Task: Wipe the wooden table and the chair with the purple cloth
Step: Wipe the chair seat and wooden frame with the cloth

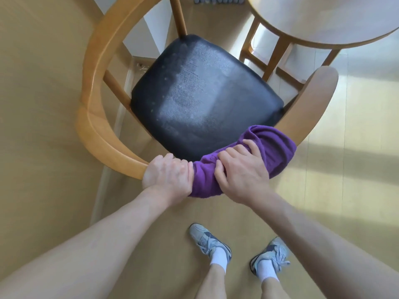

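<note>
- Purple cloth [267, 152] lies bunched over the curved wooden back rail of the chair [97, 87], at the near side of the picture, with its long axis following the rail from lower left up to the right.
- One end of the cloth sits just beside the left hand; the other, bulkier end points up and right toward the rail's right arm [311, 104].
- Right hand [239, 169] is on top of the cloth with fingers bent and spread, gripping a fold of it against the rail.
- Left hand [168, 175] is curled round the bare rail, touching the cloth's left end.
- Dark seat [203, 98] lies inside the rail's curve, a pale dusty patch across its middle; the cloth's far edge overlaps the seat's near right corner.
- To the left of the left hand the rail is uncovered and sweeps round the seat to the far side.
- Round wooden surface [323, 20] stands at the upper right, its edge near the right arm of the chair but apart from it, its legs [276, 57] showing below.
- Floor [43, 104] lies open to the left and right of the chair; the person's two shoes [209, 242] stand on it near the rail, below the hands.
</note>
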